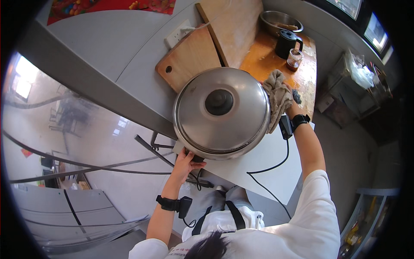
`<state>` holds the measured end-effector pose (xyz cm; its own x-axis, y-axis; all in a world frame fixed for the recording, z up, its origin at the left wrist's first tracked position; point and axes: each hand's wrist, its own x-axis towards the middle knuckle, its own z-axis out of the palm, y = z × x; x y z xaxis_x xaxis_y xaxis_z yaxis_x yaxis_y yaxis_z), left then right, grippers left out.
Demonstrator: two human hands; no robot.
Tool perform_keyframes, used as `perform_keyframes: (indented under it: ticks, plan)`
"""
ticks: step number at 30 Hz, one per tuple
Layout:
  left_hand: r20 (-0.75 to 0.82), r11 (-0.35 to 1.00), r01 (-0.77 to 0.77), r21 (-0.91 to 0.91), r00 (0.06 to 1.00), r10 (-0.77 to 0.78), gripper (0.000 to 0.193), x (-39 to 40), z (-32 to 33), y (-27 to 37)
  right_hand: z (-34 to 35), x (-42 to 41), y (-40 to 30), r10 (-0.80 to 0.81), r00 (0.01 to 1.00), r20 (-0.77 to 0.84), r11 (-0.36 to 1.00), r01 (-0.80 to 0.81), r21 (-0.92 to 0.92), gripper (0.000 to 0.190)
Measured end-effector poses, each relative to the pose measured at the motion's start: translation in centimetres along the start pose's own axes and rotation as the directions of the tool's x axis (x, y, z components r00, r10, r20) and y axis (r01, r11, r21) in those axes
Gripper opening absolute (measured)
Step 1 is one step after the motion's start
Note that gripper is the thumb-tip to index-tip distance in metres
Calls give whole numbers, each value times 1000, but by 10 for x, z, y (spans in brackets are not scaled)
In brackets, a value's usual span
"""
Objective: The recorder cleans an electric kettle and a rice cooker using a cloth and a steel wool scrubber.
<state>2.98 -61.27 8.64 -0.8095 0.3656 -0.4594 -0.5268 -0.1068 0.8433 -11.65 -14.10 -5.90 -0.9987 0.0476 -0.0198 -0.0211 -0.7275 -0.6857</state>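
Observation:
A large round metal pan (pixel 181 142) with a domed steel lid (pixel 200 129) and a black lid knob (pixel 219 102) fills the middle of the view. My left hand (pixel 186 165) is at the pan's near left rim, its fingers around a dark handle (pixel 198 159) that is partly hidden. At the pan's right side, my right hand (pixel 292 100) is mostly covered by a crumpled brown cloth (pixel 277 94), which it holds against or close to the rim. Both wrists wear black straps with small devices and cables.
A wooden cutting board (pixel 194 58) leans behind the pan, beside a wall socket (pixel 178 35). On the worn wooden counter (pixel 258 64) stand a black kettle (pixel 285 45), a glass jar of dark liquid (pixel 294 61) and a metal basin (pixel 268 29). A scouring pad (pixel 296 96) lies beside my right hand.

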Motion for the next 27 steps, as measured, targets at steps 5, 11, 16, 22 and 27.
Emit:
perform_keyframes:
  ticks: [5,11,16,22,27]
  plan:
    - [0,998,-36,-54,999,36,42,0,-3,-5,7,-10,1,-5,1000,20,999,6,-45,24]
    - [77,992,-57,-108,995,65,39,1,-10,-8,30,-11,-10,-11,999,-42,989,5,-147,25]
    - [114,981,-119,-153,984,137,40,13,-2,-10,21,-7,-26,27,993,-117,965,-57,-254,26]
    - [103,966,-151,-212,979,176,42,15,-2,-14,5,-35,-14,150,982,-115,913,-182,-366,27]
    - [140,973,-100,-209,982,131,48,6,46,-48,-12,-63,-32,211,975,-67,864,-219,-454,28]
